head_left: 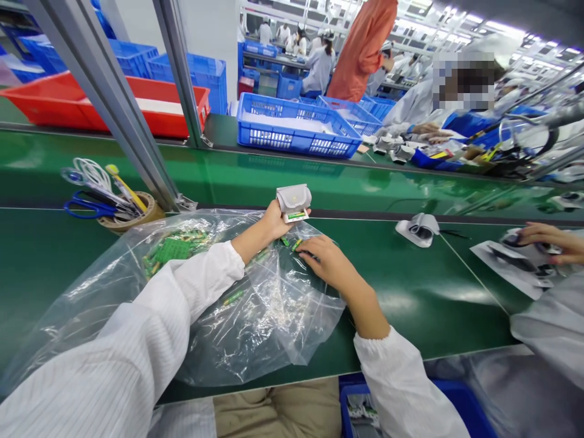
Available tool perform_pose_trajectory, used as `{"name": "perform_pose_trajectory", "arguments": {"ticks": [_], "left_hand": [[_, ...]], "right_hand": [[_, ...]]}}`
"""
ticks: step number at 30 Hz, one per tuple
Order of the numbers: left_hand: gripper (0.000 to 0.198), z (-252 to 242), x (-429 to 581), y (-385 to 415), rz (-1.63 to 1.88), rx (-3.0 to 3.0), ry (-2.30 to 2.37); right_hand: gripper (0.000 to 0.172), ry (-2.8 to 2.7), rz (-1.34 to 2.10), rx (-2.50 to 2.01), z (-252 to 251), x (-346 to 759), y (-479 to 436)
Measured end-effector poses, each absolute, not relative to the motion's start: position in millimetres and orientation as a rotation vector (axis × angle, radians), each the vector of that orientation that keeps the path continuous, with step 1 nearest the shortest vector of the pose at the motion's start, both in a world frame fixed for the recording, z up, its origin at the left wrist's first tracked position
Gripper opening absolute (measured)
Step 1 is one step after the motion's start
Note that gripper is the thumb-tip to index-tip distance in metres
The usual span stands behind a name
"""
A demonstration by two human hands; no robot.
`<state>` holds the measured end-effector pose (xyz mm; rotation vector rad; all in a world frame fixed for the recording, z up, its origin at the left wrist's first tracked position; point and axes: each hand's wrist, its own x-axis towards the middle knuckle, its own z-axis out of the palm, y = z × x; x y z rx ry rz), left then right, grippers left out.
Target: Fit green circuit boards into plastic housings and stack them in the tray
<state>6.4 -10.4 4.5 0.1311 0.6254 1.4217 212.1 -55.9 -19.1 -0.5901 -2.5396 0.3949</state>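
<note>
White sleeves [123,347] come nearest us, one running up from the bottom-left corner, the other rising right of center; beige trousers [278,413] show between them, below the table edge.

Left hand [274,220]: we mark it as gripping a pale grey housing [293,197], raised near mid-view over the far edge of a clear plastic bag [255,359]. White strip with a green part [296,215] shows at the housing's lower side.

Right hand [329,261]: back of the hand up, fingers bent, low over the bag, fingertips at a small green piece [297,244]. We can't tell whether they pinch it or only touch it. Another green bit [285,241] lies just beside, toward the other hand.

Green boards [173,248] are heaped at the bag's left part; one loose green strip [233,297] lies between the forearms.

Around: green table [378,274]; at left we have a round brown holder [152,210] with blue scissors [84,208] and a yellow-handled tool [130,190]. Well apart at right, a second housing [422,235], then a co-worker's hand [552,238] at a white sheet [486,261]. Farther back, we note a red tray [45,100] and a blue basket [296,131].
</note>
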Motion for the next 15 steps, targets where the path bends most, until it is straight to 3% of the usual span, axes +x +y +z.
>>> {"name": "perform_pose_trajectory", "arguments": {"ticks": [5, 11, 15], "left_hand": [[0.038, 1, 11, -6, 1.419, 0.119, 0.661], [0.034, -2, 12, -5, 1.408, 0.168, 0.673], [0.028, -2, 13, -7, 1.41, 0.258, 0.689]], "right_hand": [[0.029, -2.572, 0.308, -0.72, -22, 206, -58], [0.023, -2.615, 0.172, -0.785, -19, 201, -62], [0.019, -2.525, 0.35, -0.769, -19, 201, -64]]}}
